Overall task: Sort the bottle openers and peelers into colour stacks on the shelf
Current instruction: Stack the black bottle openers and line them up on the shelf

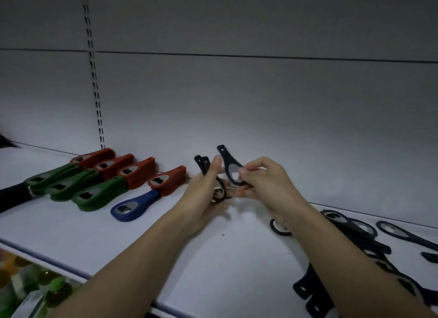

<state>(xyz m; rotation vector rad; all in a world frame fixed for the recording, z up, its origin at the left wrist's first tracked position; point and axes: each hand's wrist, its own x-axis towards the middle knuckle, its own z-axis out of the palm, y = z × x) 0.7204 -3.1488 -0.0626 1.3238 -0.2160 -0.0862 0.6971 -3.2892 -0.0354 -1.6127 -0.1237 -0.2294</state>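
While we hold both hands above the white shelf (118,234) | right hand (265,182) pinches one black plastic bottle opener (228,166) by its head | left hand (206,194) grips a bundle of black openers (203,164), fingers curled.

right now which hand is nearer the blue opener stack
Left. The left hand is just right of the blue opener stack, gripping black openers; the right hand is farther right, pinching one black opener.
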